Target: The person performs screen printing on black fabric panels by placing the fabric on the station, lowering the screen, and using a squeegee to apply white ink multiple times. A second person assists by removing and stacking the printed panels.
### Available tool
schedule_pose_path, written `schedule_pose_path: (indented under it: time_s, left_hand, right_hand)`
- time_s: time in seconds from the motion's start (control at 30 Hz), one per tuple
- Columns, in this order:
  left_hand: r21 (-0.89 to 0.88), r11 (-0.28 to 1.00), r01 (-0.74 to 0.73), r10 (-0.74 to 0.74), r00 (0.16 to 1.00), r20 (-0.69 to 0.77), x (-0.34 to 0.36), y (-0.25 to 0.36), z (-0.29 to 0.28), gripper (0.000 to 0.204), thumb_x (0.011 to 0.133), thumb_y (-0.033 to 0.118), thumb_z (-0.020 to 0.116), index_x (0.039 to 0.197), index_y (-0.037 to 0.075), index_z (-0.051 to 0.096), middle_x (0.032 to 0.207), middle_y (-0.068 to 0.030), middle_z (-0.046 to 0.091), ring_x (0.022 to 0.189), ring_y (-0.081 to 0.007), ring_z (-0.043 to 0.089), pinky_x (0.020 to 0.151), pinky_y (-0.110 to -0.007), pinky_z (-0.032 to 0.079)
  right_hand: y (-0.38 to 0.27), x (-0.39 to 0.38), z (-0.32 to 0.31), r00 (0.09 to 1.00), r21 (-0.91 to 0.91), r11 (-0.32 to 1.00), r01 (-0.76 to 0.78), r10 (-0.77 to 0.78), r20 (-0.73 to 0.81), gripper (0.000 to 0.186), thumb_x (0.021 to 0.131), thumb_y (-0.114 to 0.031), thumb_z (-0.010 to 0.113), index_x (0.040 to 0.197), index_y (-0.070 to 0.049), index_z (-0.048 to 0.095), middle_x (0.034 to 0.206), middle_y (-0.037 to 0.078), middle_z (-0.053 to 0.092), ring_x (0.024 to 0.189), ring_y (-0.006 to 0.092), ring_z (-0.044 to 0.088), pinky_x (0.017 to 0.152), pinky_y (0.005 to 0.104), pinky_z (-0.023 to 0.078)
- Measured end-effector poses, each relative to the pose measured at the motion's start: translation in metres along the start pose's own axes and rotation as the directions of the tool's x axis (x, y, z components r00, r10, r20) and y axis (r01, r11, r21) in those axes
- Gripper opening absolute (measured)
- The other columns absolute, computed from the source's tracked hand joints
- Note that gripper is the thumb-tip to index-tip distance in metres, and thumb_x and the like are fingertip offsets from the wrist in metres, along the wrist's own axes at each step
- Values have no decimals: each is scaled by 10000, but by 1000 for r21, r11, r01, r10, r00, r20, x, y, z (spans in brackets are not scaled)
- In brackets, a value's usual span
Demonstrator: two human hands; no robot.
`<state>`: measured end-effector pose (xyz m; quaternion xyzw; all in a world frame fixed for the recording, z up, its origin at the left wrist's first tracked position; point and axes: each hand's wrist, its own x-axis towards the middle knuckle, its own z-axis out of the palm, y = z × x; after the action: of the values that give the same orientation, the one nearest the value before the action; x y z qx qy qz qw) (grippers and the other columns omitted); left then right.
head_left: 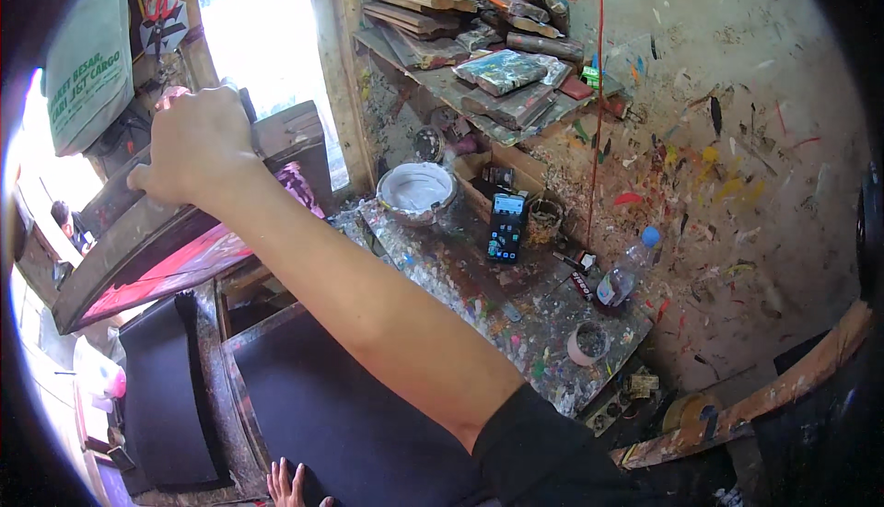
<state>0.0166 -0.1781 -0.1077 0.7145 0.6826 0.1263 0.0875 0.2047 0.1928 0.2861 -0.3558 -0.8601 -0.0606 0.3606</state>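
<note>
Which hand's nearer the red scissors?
Right: the right hand is just below the red scissors in view; the left hand is far below, at the picture's bottom edge.

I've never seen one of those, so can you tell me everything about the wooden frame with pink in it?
The wooden frame looks thick, dark and worn, around a surface smeared pink and purple. It is tilted, left of the paint-spotted table. The right hand grips its upper part; the forearm hides some of it. I can't tell what else touches it.
</note>
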Motion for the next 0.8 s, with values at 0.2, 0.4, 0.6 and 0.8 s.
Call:
schedule_pose_path:
  time_s: [0.2, 0.4, 0.6, 0.8]
  left_hand:
    - [14, 999, -42, 42, 999, -29, 0, 1, -2, 871, 897, 497, 732, 1598, 117, 381, 1672, -245, 254, 1550, -452, 201, 1252, -591, 155]
    - [-45, 999, -24, 21, 998, -66, -2, -3, 2, 870, 902, 505, 720, 1600, 116, 374, 1669, -253, 249, 1553, -456, 188, 1254, -594, 152]
    - [141, 989, -43, 49, 998, -40, 1, 14, -22, 793, 955, 422, 705, 1565, 44, 365, 1602, -290, 340, 1501, -454, 327, 1224, -595, 274]
    - [37, 996, 77, -78, 996, 52, 5, 1, 5, 885, 828, 569, 750, 1549, 129, 485, 1667, -229, 294, 1568, -403, 215, 1268, -569, 101]
  right_hand:
    - [1, -5, -9, 1000, 19, 1000, 2, -3, 30, 767, 847, -701, 661, 1213, -31, 725, 1286, 142, 685, 1077, 265, 725, 921, 408, 508]
    - [0, -6, -10, 998, 8, 1000, -12, 12, 55, 800, 848, -710, 656, 1248, -17, 681, 1227, 140, 714, 1031, 282, 739, 910, 428, 521]
    - [-8, 5, -4, 1000, 60, 998, 19, -20, 23, 743, 838, -701, 666, 1269, -96, 684, 1136, 120, 754, 1028, 273, 745, 914, 426, 541]
    - [-10, -9, -20, 978, 130, 983, -126, 101, 185, 743, 866, -664, 656, 1229, -19, 720, 1265, 229, 703, 1201, 351, 671, 1038, 439, 499]
